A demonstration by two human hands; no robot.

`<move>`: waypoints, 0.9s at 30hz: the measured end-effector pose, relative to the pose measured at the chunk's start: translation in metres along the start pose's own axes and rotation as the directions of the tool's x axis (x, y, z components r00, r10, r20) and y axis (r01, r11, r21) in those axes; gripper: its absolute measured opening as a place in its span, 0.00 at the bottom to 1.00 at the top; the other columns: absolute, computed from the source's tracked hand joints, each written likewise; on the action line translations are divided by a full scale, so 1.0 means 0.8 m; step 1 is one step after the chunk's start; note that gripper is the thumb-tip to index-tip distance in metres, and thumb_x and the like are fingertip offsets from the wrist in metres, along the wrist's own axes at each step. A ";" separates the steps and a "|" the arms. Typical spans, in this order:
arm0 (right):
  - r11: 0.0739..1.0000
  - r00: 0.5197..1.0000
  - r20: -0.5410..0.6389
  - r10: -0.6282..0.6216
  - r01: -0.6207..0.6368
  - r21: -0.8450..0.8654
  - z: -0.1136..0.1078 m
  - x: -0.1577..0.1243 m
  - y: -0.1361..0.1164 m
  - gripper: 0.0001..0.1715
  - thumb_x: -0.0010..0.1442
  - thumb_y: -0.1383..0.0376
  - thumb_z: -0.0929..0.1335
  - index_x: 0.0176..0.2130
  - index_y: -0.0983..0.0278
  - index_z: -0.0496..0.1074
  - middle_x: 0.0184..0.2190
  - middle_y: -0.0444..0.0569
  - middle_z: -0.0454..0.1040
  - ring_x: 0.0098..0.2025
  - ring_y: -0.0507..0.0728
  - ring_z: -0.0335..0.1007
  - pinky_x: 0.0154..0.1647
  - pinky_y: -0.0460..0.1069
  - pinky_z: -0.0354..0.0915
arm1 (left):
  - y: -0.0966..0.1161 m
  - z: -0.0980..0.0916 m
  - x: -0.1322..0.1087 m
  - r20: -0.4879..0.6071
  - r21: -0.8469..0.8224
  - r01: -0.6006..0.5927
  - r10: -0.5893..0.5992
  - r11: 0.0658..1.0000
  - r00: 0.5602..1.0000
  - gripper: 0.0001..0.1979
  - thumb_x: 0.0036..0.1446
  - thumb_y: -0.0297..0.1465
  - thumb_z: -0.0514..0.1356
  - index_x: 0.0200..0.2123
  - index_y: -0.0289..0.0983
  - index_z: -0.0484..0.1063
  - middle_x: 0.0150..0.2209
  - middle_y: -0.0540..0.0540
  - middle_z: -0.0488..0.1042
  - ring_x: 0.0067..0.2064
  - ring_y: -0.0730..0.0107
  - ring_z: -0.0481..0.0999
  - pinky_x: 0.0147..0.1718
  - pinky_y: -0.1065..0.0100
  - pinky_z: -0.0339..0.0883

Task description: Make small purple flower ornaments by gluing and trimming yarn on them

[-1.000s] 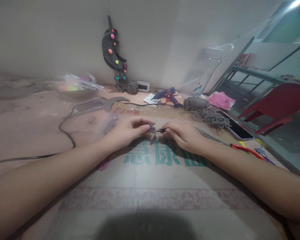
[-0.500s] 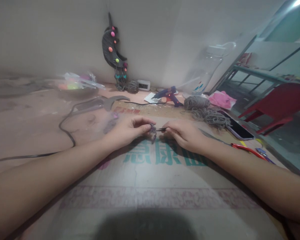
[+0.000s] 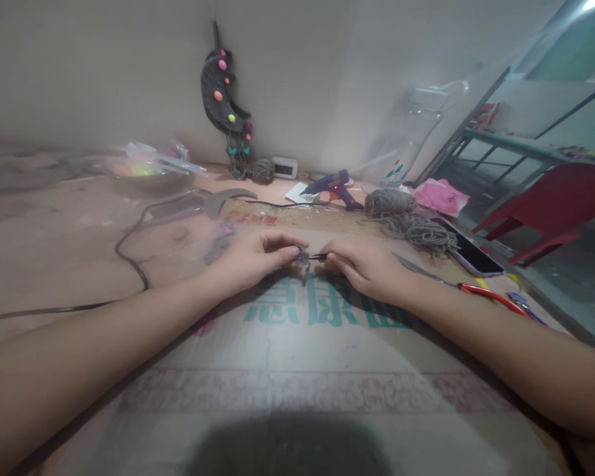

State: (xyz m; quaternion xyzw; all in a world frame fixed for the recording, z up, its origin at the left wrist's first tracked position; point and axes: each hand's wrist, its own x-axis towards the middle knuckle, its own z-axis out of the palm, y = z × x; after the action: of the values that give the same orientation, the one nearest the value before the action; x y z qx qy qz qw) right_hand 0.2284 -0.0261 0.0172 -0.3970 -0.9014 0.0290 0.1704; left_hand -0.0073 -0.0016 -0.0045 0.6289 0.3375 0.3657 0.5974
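Near the middle of the head view, my left hand (image 3: 264, 258) pinches a small grey yarn piece (image 3: 303, 256) between thumb and fingers. A short strand end hangs below the piece. Facing it from the right, my right hand (image 3: 361, 264) is closed around dark, thin tweezers (image 3: 318, 256). Their two slim tips point left and reach the yarn piece; whether they grip it I cannot tell. Both hands are just above a cardboard sheet (image 3: 307, 357) with green and red print. A small purple-and-grey item (image 3: 219, 243), blurred, lies behind my left wrist.
Behind the hands are a glue gun (image 3: 330, 185) with its cord, a grey yarn ball (image 3: 416, 218) and a small digital clock (image 3: 284, 168). Red-handled scissors (image 3: 493, 295) and a phone (image 3: 473, 254) lie right. A decorated grey crescent (image 3: 221, 89) hangs on the wall.
The tweezers' tips have shifted slightly left, closer against the yarn piece. My left hand has hardly moved, and the view has shifted very slightly.
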 end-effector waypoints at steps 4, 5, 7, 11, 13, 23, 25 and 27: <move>0.999 1.000 -0.006 -0.024 0.024 -0.045 -0.001 0.001 -0.002 0.18 0.69 0.64 0.57 0.40 0.65 0.73 0.32 0.51 0.78 0.33 0.56 0.71 0.34 0.48 0.58 | -0.001 -0.001 0.000 0.003 0.008 0.007 -0.007 1.000 1.000 0.14 0.53 0.34 0.68 0.41 0.34 0.78 0.29 0.48 0.79 0.32 0.70 0.78 0.36 0.66 0.69; 0.998 1.000 -0.007 -0.030 0.029 -0.052 -0.001 0.001 -0.003 0.18 0.69 0.64 0.57 0.40 0.66 0.73 0.32 0.52 0.78 0.33 0.56 0.71 0.34 0.48 0.58 | -0.002 -0.001 0.000 0.007 0.014 0.005 -0.005 1.000 1.000 0.14 0.53 0.34 0.68 0.42 0.34 0.78 0.30 0.48 0.79 0.32 0.70 0.78 0.37 0.66 0.69; 0.998 0.999 -0.005 -0.033 0.032 -0.060 -0.002 0.001 -0.004 0.18 0.69 0.65 0.57 0.40 0.66 0.73 0.32 0.52 0.78 0.33 0.56 0.71 0.34 0.48 0.58 | -0.002 -0.002 0.001 0.016 0.022 -0.004 0.003 1.000 1.000 0.14 0.54 0.35 0.67 0.42 0.35 0.78 0.30 0.48 0.79 0.33 0.70 0.78 0.37 0.66 0.69; 0.998 1.000 0.012 -0.017 0.017 -0.067 -0.002 0.002 -0.004 0.18 0.69 0.65 0.57 0.39 0.66 0.74 0.32 0.52 0.78 0.33 0.56 0.71 0.35 0.48 0.58 | -0.002 -0.002 0.000 0.007 0.039 -0.001 0.001 0.999 1.000 0.14 0.54 0.35 0.67 0.43 0.35 0.77 0.30 0.48 0.79 0.33 0.70 0.78 0.38 0.66 0.69; 0.996 1.000 0.006 -0.012 0.012 -0.088 -0.002 0.001 -0.004 0.18 0.69 0.65 0.57 0.40 0.66 0.74 0.33 0.53 0.79 0.34 0.57 0.71 0.36 0.49 0.58 | -0.001 0.000 0.000 -0.010 0.052 0.001 -0.001 0.999 1.000 0.14 0.55 0.34 0.66 0.43 0.34 0.77 0.30 0.47 0.79 0.33 0.69 0.78 0.39 0.65 0.69; 0.977 0.998 -0.058 -0.020 0.007 -0.214 -0.003 0.000 -0.002 0.19 0.69 0.64 0.56 0.41 0.66 0.74 0.34 0.55 0.79 0.34 0.59 0.71 0.37 0.51 0.58 | 0.003 0.002 0.000 -0.055 -0.005 -0.012 0.012 1.000 0.998 0.14 0.54 0.34 0.67 0.42 0.33 0.75 0.32 0.46 0.79 0.34 0.67 0.78 0.39 0.64 0.70; 0.983 0.997 -0.076 -0.012 -0.002 -0.184 -0.003 -0.001 -0.002 0.19 0.69 0.64 0.57 0.40 0.65 0.73 0.33 0.54 0.78 0.34 0.59 0.70 0.36 0.51 0.59 | 0.002 0.002 -0.001 -0.046 -0.029 -0.005 0.004 1.000 0.999 0.14 0.54 0.34 0.67 0.42 0.34 0.75 0.33 0.46 0.79 0.34 0.67 0.79 0.40 0.63 0.70; 0.993 0.988 -0.155 0.010 -0.029 -0.118 -0.005 -0.003 -0.003 0.18 0.69 0.63 0.57 0.39 0.65 0.73 0.31 0.52 0.77 0.32 0.58 0.69 0.35 0.50 0.59 | 0.001 0.002 -0.001 -0.046 -0.053 -0.007 0.004 0.999 0.999 0.14 0.55 0.34 0.67 0.42 0.34 0.75 0.33 0.47 0.79 0.35 0.67 0.80 0.40 0.64 0.70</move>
State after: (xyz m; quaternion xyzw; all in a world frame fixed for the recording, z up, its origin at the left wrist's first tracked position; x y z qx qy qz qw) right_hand 0.2294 -0.0296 0.0212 -0.4165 -0.8816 -0.0543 0.2152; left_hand -0.0061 -0.0030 -0.0038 0.6051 0.3395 0.3904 0.6051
